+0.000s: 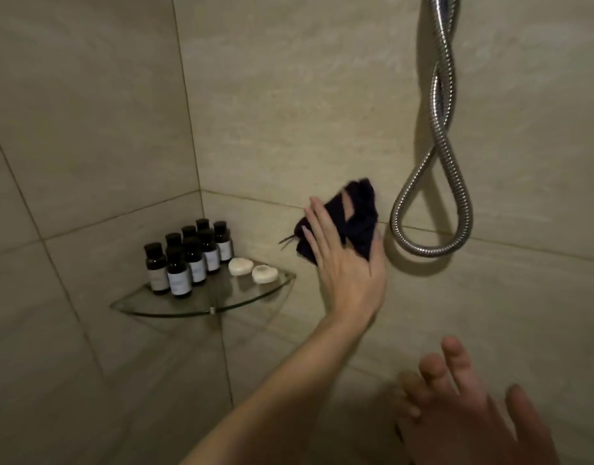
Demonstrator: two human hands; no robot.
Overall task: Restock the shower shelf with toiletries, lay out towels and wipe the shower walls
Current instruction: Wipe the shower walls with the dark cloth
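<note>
Dark cloth (350, 219) pressed flat on the tiled shower wall (288, 112) by the left hand (347, 263) with straight fingers, glass corner shelf (201, 305) just left holding dark bottles (188, 256) and two soaps (253, 270), right hand (473, 414) released with spread fingers, metal hose (433, 182) hanging right.

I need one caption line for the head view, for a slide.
Left hand presses dark cloth on tiled wall beside stocked glass corner shelf.
</note>
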